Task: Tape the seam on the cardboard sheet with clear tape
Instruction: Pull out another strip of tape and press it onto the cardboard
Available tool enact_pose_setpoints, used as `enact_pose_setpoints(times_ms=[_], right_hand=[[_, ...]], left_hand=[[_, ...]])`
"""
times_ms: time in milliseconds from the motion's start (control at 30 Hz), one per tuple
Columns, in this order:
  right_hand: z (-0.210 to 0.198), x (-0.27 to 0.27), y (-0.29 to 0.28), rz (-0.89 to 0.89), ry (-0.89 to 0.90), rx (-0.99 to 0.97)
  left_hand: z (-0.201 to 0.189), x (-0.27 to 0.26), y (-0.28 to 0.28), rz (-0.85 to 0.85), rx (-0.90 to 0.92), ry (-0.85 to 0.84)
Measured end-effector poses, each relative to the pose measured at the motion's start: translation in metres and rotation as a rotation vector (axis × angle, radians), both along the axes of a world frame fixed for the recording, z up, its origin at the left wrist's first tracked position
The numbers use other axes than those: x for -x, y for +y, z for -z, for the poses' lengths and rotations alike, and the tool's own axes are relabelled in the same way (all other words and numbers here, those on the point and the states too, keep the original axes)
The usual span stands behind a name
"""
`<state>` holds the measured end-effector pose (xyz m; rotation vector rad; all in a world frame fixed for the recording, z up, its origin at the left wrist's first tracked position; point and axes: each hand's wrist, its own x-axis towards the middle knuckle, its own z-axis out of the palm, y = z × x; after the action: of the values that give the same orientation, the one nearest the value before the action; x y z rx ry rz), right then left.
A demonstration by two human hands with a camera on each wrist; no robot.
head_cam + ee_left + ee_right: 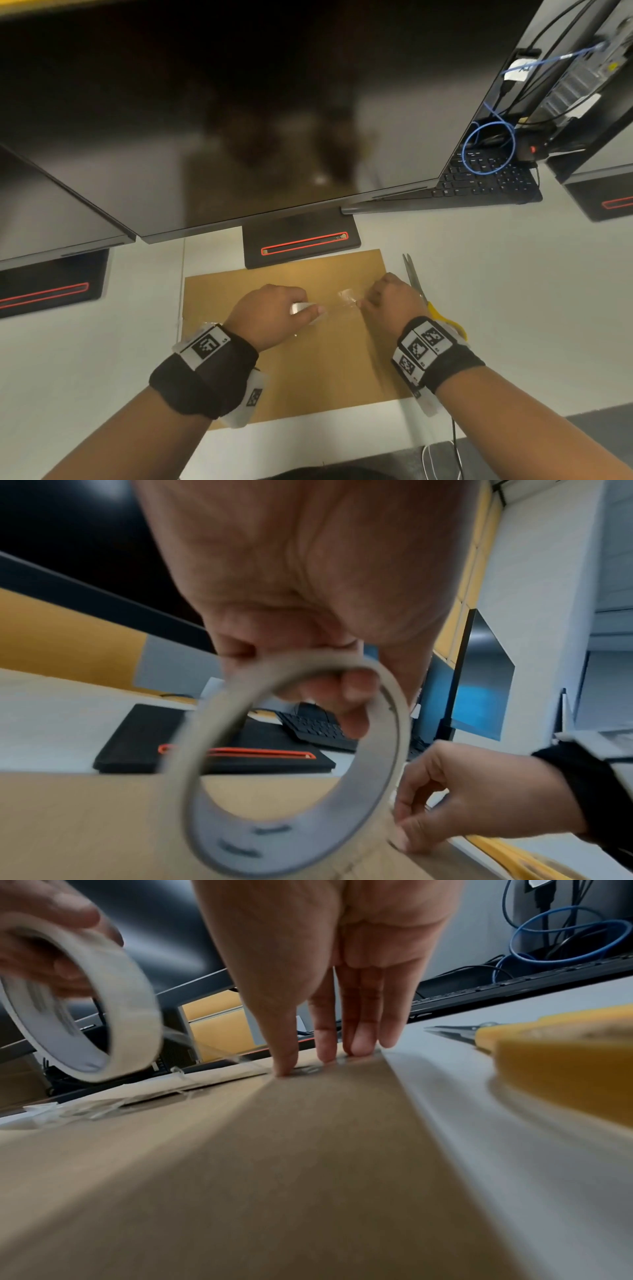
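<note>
A brown cardboard sheet [325, 370] lies flat on the white desk [496, 308]. My left hand [274, 308] grips a roll of clear tape [298, 307] a little above the sheet's middle, with fingers through the ring [291, 842]. A short clear strip [346, 298] runs from the roll [130, 1010] to my right hand [390, 296]. The thumb and fingertips [359, 1047] of that hand press the strip's end down onto the cardboard [274, 1177] near its far right edge. I cannot make out the seam.
Yellow-handled scissors [416, 284] lie on the desk just right of the sheet, close to my right wrist. A black monitor stand [301, 245] touches the sheet's far edge, under a large dark monitor [239, 120]. Crumpled bits of tape [103, 1107] sit at the sheet's left edge. A keyboard [486, 178] lies far right.
</note>
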<state>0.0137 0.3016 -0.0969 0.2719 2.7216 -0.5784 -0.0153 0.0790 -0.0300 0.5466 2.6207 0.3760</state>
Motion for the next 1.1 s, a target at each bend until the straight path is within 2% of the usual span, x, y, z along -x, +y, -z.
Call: enact_pose_setpoints(times_ms=[67,233,333,500,767,900,1100], right_hand=[[-0.001,0.000,-0.001,0.000,0.003,-0.010],[-0.004,0.000,-0.004,-0.011,-0.022,-0.051],[-0.004,0.001,-0.005,-0.002,-0.032,-0.059],[-0.001,0.000,-0.009,-0.011,-0.040,-0.093],[0.005,-0.001,-0.018,-0.008,-0.030,-0.142],[0.007,-0.001,-0.022,0.013,-0.015,-0.140],[0.011,-0.003,-0.029,-0.008,0.019,-0.240]], left_hand=[[-0.004,0.003,-0.003,0.000,0.049,0.080],[-0.001,-0.003,-0.005,0.008,0.249,0.090],[0.006,0.002,-0.008,-0.051,0.385,0.081],[0.012,-0.001,-0.008,-0.063,0.453,0.037],[0.019,-0.002,0.002,-0.084,0.463,0.023],[0.019,0.005,0.014,-0.107,0.478,-0.035],[0.020,0.006,0.028,-0.036,0.550,-0.063]])
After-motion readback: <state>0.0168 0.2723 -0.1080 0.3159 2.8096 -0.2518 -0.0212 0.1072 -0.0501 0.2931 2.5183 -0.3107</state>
